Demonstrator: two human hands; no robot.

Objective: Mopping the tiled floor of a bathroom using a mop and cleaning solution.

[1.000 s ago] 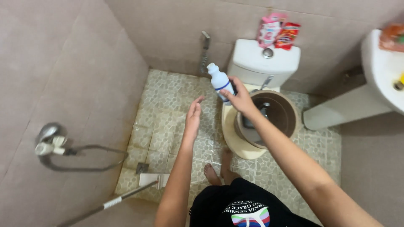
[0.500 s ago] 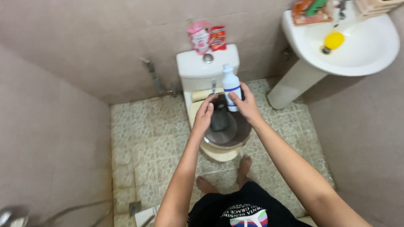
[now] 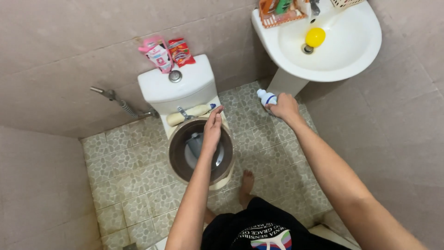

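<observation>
Gripping a white blue-banded bottle (image 3: 267, 97), right hand (image 3: 284, 107); left hand (image 3: 213, 127) flat, fingers together, over toilet bowl (image 3: 178, 159).

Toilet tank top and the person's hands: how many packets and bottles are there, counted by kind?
Refill pouches on the toilet tank: 2, one pink and one red.
White bottles: 1, the bottle gripped in the right hand.
Nothing in the left hand, open over the bowl.
Total: 3.
</observation>
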